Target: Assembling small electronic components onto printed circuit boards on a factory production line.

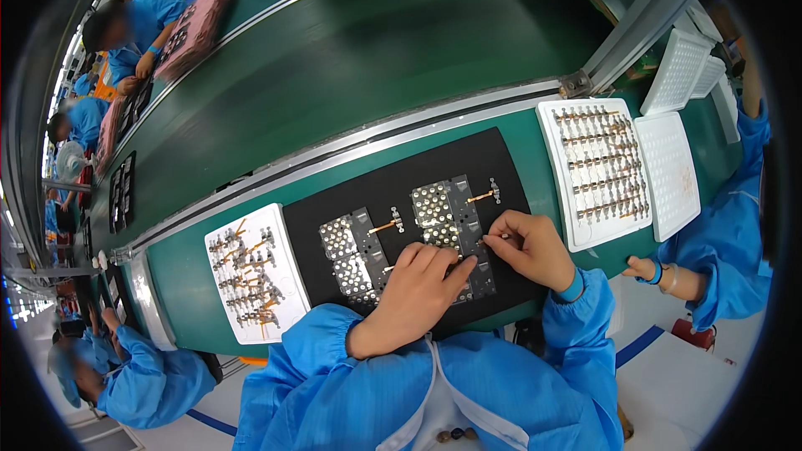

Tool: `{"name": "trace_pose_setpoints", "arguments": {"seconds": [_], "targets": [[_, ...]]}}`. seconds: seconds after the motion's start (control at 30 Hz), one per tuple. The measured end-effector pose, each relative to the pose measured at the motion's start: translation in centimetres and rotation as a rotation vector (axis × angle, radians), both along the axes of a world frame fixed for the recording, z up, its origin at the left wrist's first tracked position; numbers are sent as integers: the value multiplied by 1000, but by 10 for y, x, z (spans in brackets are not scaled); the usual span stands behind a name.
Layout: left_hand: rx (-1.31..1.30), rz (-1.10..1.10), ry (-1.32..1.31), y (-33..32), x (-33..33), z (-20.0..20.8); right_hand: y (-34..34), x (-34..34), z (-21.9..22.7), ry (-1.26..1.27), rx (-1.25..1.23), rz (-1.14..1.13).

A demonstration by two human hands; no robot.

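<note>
On a black mat lie two dark flat panels with rows of round silvery contacts, a left panel and a right panel. A small flex cable with a metal end reaches out beside the left panel, and another cable beside the right one. My left hand lies palm down across the lower part of the panels, fingers stretched out, covering part of them. At the right panel's right edge, the thumb and forefinger of my right hand are pinched together. Whatever sits between those fingertips is too small to make out.
A white tray of flex cables stands left of the mat; another filled tray stands right, beside a white tray. Beyond a metal rail runs a green conveyor. A co-worker's hand is near the right; others work further off.
</note>
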State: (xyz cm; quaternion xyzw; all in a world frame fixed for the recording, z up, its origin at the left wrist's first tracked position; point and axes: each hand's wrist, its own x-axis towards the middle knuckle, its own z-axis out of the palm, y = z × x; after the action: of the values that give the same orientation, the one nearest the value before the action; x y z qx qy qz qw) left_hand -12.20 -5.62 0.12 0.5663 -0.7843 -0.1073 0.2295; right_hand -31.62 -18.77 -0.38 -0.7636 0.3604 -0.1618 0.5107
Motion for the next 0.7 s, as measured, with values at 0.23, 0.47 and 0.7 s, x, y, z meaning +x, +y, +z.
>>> {"name": "trace_pose_setpoints", "arguments": {"seconds": [0.23, 0.47, 0.7], "targets": [[85, 27, -65, -8, -8, -5, -5, -1, -9, -66, 87, -17], [119, 30, -68, -10, -8, -4, -4, 1, -10, -63, 24, -3], [127, 36, -61, -10, -8, -5, -1, 4, -10, -48, -43, -21]]}}
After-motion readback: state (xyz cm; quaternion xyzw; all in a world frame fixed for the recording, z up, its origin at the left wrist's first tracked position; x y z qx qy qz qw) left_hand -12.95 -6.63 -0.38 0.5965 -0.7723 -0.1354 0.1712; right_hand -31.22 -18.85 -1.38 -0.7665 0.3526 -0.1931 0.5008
